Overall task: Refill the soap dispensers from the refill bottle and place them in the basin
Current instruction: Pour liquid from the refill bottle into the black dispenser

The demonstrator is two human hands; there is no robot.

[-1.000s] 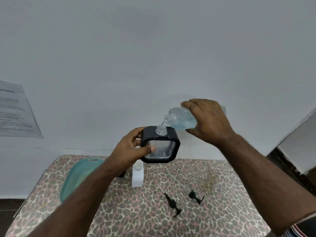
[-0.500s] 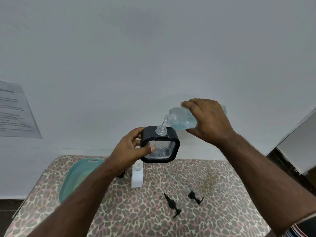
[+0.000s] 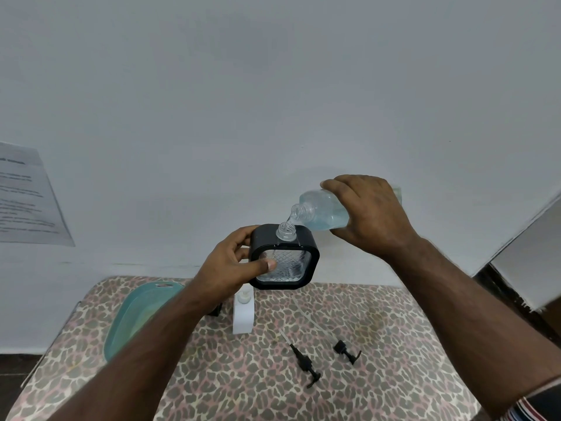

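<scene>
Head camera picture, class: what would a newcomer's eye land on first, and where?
The right hand tips a clear bottle of blue liquid into a black-framed dispenser held up by the left hand, mid-frame. Below, two black pumps lie on the leopard-print table, with a teal basin at left.

Refill bottle [image 3: 321, 212]: clear, smooth plastic, glossy, holding pale blue liquid. Held dispenser [image 3: 283, 259]: matt black plastic frame around a clear panel embossed with a diamond pattern. Second dispenser [image 3: 243, 314], below the held one: opaque white plastic, smooth. Two pump heads [image 3: 305, 365], right of the white dispenser: black plastic. Basin [image 3: 133, 314], left of it: teal plastic, slight sheen. Desk [image 3: 243, 390]: leopard-print cloth cover. Wall [image 3: 273, 86]: matt paint, bearing a printed paper sheet [image 3: 27, 199].
</scene>
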